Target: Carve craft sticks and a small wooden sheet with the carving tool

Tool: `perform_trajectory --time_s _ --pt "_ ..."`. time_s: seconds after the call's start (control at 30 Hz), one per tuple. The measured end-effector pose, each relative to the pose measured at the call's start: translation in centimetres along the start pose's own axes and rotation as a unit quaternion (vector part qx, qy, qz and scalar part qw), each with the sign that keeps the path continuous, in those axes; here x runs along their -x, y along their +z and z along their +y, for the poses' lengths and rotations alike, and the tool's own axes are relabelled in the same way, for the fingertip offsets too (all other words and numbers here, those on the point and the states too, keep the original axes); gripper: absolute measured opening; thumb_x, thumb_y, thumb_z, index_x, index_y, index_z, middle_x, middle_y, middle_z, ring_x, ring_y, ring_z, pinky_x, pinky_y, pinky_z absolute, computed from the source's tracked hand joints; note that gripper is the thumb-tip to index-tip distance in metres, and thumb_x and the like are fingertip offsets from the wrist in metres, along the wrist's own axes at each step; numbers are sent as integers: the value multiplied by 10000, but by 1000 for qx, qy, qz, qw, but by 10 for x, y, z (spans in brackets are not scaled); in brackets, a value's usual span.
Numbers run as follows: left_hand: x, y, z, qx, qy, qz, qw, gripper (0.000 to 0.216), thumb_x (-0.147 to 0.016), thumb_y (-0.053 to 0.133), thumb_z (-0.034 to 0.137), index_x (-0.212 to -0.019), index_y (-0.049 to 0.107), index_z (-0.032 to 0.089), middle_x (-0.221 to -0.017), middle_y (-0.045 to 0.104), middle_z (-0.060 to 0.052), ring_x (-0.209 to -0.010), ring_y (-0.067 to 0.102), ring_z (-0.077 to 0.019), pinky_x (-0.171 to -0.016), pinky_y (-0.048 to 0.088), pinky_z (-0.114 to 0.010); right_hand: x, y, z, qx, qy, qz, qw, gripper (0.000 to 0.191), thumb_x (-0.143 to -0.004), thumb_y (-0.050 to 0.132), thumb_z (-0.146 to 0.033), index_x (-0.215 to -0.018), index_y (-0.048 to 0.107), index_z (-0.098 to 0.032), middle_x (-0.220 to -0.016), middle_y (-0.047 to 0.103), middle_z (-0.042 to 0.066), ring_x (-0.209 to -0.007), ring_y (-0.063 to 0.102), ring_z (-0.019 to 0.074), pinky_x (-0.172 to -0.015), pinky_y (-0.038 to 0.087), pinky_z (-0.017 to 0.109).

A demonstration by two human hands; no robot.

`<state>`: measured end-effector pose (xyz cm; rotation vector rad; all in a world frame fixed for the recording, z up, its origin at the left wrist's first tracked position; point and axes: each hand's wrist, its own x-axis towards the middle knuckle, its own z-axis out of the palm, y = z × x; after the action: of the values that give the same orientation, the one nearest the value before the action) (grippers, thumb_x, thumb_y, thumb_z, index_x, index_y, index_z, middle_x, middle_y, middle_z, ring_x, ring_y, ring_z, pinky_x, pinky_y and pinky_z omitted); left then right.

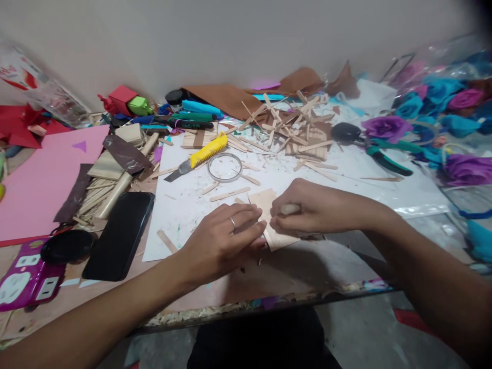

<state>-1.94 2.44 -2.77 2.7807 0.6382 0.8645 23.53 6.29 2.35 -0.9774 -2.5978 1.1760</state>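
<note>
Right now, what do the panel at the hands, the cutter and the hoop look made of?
Panel: probably wood; matte, pale tan like the sticks.
Cutter: yellow ribbed handle, likely plastic; grey blade, likely metal.
Hoop: shiny, greyish; could be metal or clear plastic.

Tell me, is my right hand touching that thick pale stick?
Touching: the head view shows the right hand closed around the thick pale stick.

Bare forearms (126, 301), a single ring (232, 223), dark legwear (261, 341).
The ring is a slim, plain-looking silvery band around one of the left fingers (246, 233); the right fingers (290, 223) and both wrists (184, 266) show bare. The legwear is black or nearly so, its seams and folds too dim to make out.
</note>
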Motion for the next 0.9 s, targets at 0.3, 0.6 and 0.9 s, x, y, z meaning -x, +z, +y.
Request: perform_trajectory --time_s 0.3,0.6,0.9 --pt "-5 -8 -9 -26 55 -108 992 435 -992 678 417 -1376 633 219 -1521 592 -166 -1469 515 -314 -1208 411 -542 -1 -3 -8 -351 -171 173 904 769 -948 172 -874 -607 400 -222 -537 304 -43 -503 297 123 -517 269 315" --pt "0 0 -4 -54 31 -119 991 586 -959 689 503 -1489 558 289 -1596 480 -171 -1503 417 -391 -1191 397 -586 -15 15 -9 -528 -188 205 802 752 -939 329 -858 -578 354 -199 -624 327 -31 -534 354 119 -571 365 306" --pt "4 0 -2 -31 35 -108 993 508 -951 719 434 -1399 617 218 -1478 566 -184 -1368 553 -352 -1151 481 -544 -16 15 -7 -554 -160 163 801 771 -926 249 -888 -540 338 -227 -523 270 -29 -531 317 155 -619 411 350"
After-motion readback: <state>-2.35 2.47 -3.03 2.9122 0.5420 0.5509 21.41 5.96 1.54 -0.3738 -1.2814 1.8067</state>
